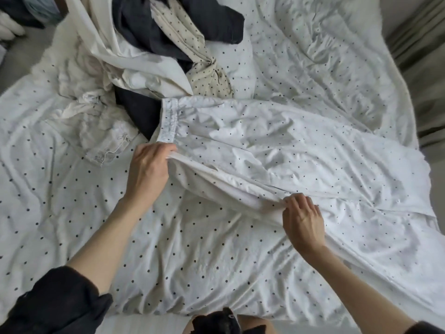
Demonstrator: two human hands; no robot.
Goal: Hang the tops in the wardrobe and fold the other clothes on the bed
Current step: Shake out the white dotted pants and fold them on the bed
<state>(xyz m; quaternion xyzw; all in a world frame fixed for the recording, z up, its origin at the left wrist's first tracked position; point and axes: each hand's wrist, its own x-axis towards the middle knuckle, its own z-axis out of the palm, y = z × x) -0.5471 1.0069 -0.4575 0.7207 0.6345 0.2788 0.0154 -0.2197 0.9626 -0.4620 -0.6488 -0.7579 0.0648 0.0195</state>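
Seen from above, a person leans over a bed (72, 213) covered in white sheeting with small dark dots. A pair of white dotted trousers (277, 150) lies spread across it, the elastic waistband just beyond the left hand (149, 169) and the legs running away past the right hand (302, 220). The left hand pinches the near edge of the fabric by the waistband; the right hand pinches the same edge further down the leg, so both grasp the trousers. This looks like the start of a fold, with no crease made yet. Beyond the left hand sits an unsorted heap: a dark garment (154, 27), a cream dotted garment (207, 75) and a plain white garment (134, 61). No folded pile or wardrobe shows, so most of the work seems left.
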